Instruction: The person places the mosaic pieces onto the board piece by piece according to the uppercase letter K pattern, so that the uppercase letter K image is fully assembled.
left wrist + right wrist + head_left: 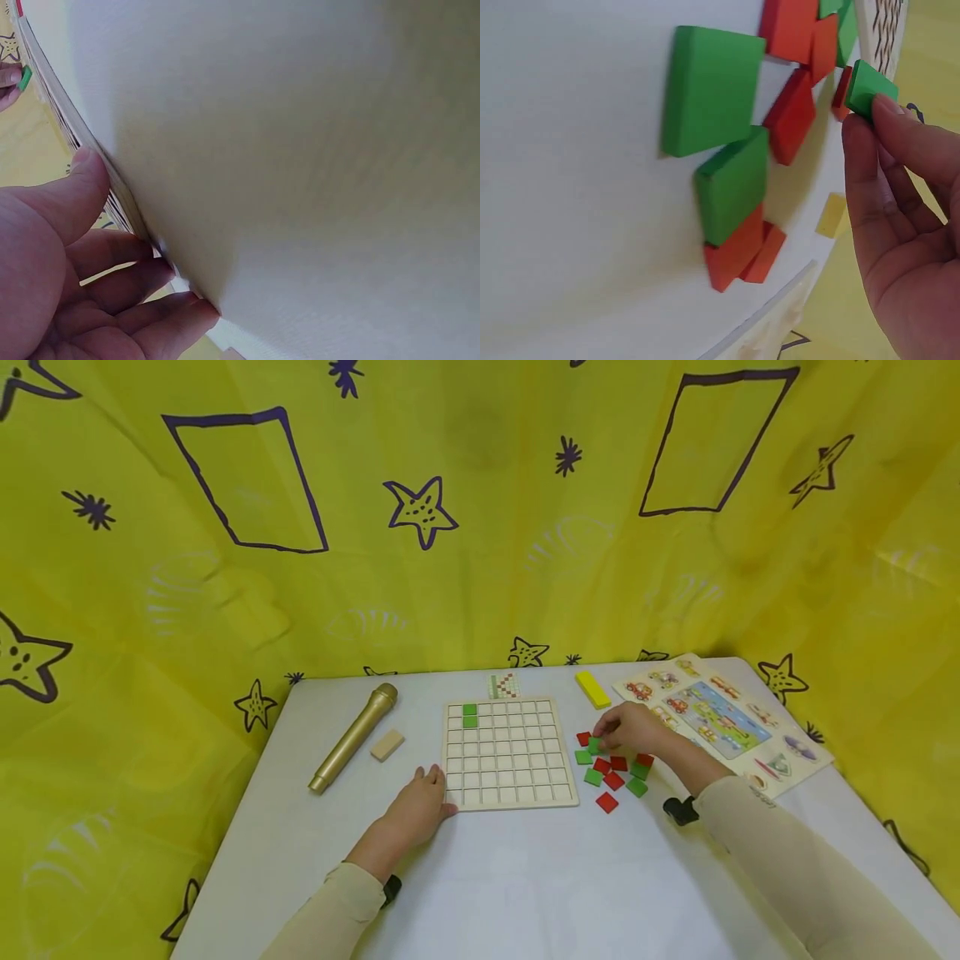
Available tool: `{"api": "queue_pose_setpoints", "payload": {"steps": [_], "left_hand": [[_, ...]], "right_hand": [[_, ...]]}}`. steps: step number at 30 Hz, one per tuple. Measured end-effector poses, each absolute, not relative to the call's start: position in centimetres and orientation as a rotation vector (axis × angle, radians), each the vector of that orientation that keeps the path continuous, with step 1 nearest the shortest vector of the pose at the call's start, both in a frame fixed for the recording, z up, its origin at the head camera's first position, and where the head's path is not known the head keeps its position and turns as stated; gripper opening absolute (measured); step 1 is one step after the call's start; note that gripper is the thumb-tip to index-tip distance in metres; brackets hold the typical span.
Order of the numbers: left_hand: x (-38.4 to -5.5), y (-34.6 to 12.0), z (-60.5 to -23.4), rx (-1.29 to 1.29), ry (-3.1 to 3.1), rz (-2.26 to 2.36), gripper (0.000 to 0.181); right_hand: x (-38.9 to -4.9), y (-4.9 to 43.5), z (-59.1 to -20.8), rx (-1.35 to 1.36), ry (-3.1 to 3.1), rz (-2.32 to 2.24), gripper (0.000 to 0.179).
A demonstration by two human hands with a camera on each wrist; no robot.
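My right hand (628,727) pinches a green square tile (868,84) between thumb and fingertips, above a loose group of red and green tiles (614,781) right of the board. The pale wooden grid board (512,807) lies flat in the middle of the table, with two green tiles (469,716) one above the other in its upper left cells. At the board's near left corner rests my left hand (417,806), thumb (91,174) against the front edge and fingers along the left side. A small pattern card (503,685) touches or nearly touches the board's far edge.
A gold microphone (352,739) and a plain wooden block (387,745) lie to the left. Behind the tiles is a yellow block (592,690). A picture puzzle board (806,768) covers the far right. Yellow patterned cloth (480,585) hangs behind the white table.
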State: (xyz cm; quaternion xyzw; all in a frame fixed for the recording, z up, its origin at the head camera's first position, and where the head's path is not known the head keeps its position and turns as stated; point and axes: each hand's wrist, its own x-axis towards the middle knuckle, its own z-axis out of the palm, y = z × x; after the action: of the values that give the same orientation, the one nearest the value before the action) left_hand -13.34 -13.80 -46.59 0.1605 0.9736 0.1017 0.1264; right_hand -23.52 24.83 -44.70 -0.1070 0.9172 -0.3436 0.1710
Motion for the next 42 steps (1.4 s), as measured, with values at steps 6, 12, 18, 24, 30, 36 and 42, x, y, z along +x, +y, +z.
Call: {"api": "queue_pose_setpoints", "payload": {"steps": [6,12,18,24,30,36,42], "left_hand": [[-13.3,-13.7,-46.5,0.472,2.832,0.298,0.069],[-13.2,-13.6,-46.4,0.464,2.828,0.322,0.068],[-13.2,-13.8,-46.4,0.461,2.834,0.319,0.069],[-13.3,-13.8,-46.6,0.446,2.837,0.295,0.070],[-13.3,-13.7,-46.6,0.449,2.844,0.276,0.070],[-13.4,-13.7,-46.6,0.476,2.849,0.237,0.069],[-13.4,-13.8,-46.5,0.465,2.842,0.240,0.069]], "right_hand": [[-24.2,23.7,-43.7,-0.315,2.587,-1.041,0.008],[-25.2,22.2,-43.3,-0.310,2.603,-1.054,0.008],[-25.6,20.2,-42.6,-0.359,2.632,-1.062,0.008],[-26.2,18.5,-42.4,-0.397,2.644,-1.091,0.007],[-26.8,16.6,-42.2,-0.431,2.629,-1.119,0.007],[-27.0,14.7,-42.0,-0.433,2.604,-1.138,0.007],[-27.3,13.1,-42.3,-0.452,2.583,-1.160,0.006]]}}
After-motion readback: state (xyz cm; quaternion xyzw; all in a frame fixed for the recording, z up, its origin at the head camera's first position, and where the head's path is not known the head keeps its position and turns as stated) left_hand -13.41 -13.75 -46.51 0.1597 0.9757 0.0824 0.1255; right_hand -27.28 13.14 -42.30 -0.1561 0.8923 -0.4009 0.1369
